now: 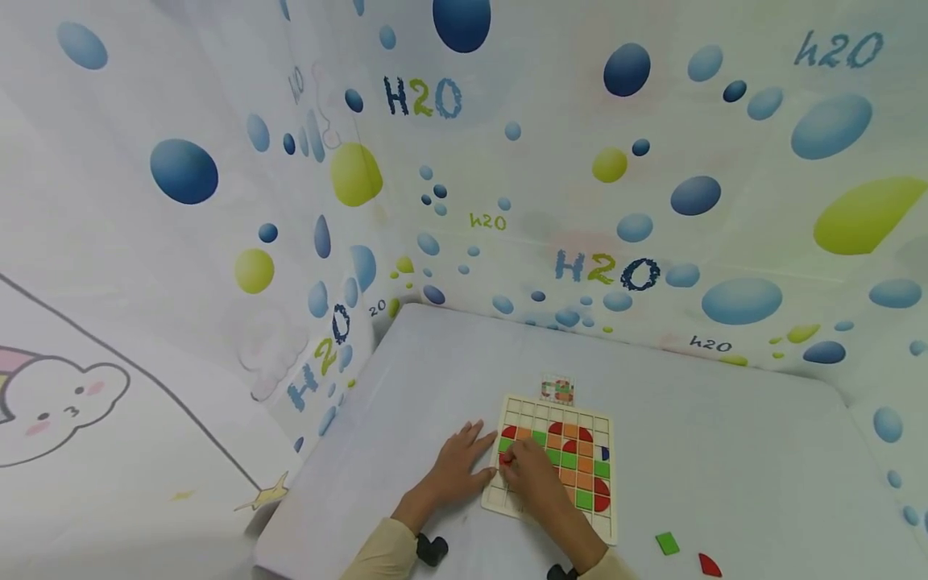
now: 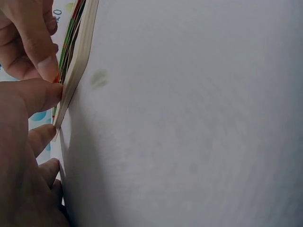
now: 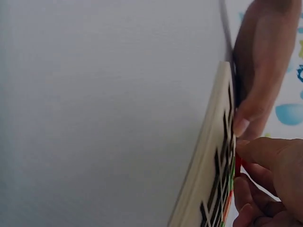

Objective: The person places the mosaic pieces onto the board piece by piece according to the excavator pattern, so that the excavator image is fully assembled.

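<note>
A pale square grid board point(image 1: 499, 498) lies on the white table, partly filled with flat red, green and orange pieces and one small dark blue one. My right hand point(image 1: 535, 475) reaches over it and pinches a small red piece point(image 3: 238, 165) at the left column. In the head view the fingers partly cover that piece, so its shape is unclear. Beside the board's left edge rests my left hand point(image 1: 458, 463), fingers spread. Its thumb point(image 2: 45, 96) touches the edge in the left wrist view. Cells under the right hand and forearm are hidden.
Just beyond the board's far edge lies a small pattern card point(image 1: 557, 389). A loose green square point(image 1: 668, 544) and a red quarter-circle point(image 1: 710, 565) are on the table point(image 1: 732, 451) at the near right. Patterned walls point(image 1: 536, 177) enclose the far and left sides.
</note>
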`<state>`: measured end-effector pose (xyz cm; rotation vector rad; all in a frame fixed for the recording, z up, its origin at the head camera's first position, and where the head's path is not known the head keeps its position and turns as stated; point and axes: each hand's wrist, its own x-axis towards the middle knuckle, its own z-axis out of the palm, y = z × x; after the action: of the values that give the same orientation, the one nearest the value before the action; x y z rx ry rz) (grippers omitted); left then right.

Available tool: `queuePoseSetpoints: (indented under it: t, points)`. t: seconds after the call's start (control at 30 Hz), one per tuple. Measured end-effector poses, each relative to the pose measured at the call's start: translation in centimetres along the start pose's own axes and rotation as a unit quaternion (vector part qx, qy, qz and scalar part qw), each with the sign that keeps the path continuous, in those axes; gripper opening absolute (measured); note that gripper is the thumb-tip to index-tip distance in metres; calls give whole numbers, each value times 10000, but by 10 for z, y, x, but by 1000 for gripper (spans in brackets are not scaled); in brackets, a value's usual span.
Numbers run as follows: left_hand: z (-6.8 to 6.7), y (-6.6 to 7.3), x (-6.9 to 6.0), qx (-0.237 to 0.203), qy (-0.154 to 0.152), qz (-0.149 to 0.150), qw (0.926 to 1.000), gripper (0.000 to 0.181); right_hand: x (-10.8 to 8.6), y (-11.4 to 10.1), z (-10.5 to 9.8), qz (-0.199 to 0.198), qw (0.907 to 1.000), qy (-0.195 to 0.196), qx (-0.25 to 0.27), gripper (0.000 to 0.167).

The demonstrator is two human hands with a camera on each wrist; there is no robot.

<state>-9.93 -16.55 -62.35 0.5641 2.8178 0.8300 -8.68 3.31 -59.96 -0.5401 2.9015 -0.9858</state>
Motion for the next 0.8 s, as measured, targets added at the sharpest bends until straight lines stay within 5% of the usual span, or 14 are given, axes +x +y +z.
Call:
queuePoseSetpoints:
  t: [0.47,0.8]
  points:
    - [-1,1,-2,-28,30,27,10000,62,-3,-3,6,-594,9952,425,-650,12]
    - [1,0,-2,-83,20,33,10000,62,-2,-1,5,-500,9960,381,-637,10]
